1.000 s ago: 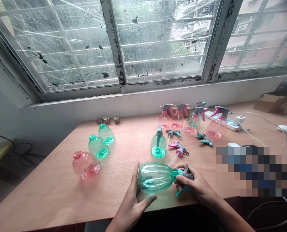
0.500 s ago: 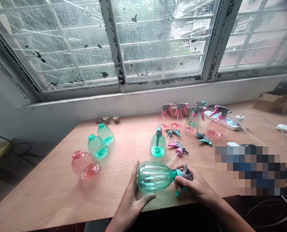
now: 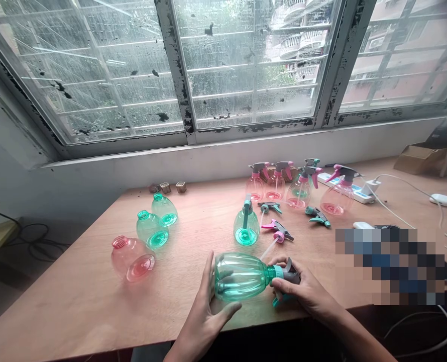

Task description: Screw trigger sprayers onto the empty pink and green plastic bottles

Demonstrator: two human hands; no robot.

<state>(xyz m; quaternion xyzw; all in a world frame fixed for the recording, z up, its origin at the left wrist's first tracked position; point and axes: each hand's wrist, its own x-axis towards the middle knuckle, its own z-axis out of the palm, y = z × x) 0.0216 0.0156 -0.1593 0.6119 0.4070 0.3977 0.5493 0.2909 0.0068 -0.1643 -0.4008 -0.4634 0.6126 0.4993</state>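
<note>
A clear green spray bottle [image 3: 240,276] lies sideways in the air over the table's front part, its base to the left. My left hand [image 3: 212,306] cups the base end, its thumb sticking out below. At the neck, my right hand [image 3: 297,289] has its fingers closed around the teal collar and grey spray head [image 3: 291,275]. Just behind stands another green spray bottle [image 3: 246,226] with its head on. Loose on the table are a pink-and-grey spray head [image 3: 278,232] with a tube and two teal-and-grey ones, a nearer one [image 3: 270,207] and a right one [image 3: 318,217].
At left stand a pink headless bottle [image 3: 133,259] and two green headless bottles [image 3: 151,229]. Several pink bottles with heads [image 3: 276,186] stand at the back. Beside them lie a power strip [image 3: 359,193] and cables. A blurred patch [image 3: 393,266] covers the right side.
Almost nothing differs. The spray bottle and both hands have shifted very slightly; the right fingers have moved a little at the collar.
</note>
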